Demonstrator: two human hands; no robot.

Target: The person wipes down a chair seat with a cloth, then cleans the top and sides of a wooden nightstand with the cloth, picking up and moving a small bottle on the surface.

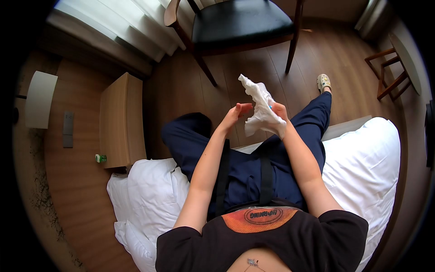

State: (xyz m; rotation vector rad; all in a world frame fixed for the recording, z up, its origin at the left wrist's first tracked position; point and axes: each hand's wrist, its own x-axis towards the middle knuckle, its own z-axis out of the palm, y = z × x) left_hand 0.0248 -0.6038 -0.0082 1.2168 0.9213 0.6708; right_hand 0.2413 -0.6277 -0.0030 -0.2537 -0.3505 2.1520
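A crumpled white cloth or tissue (260,106) is bunched up in front of my lap, over the dark blue trousers (242,177). My right hand (278,113) grips it, with the cloth draped over the fingers and down to the wrist. A small blue spot shows beside that thumb. To the left of the cloth is my left hand (239,112), its fingers apart and pointing toward it, with nothing visible in them; a small gap separates the fingertips from the cloth.
White bedding (362,158) lies on both sides of my body. Ahead stands a black-seated chair (240,22). A wooden bedside cabinet (122,122) is at the left, with a small green item (100,158) near it. A stool (392,72) stands at the right.
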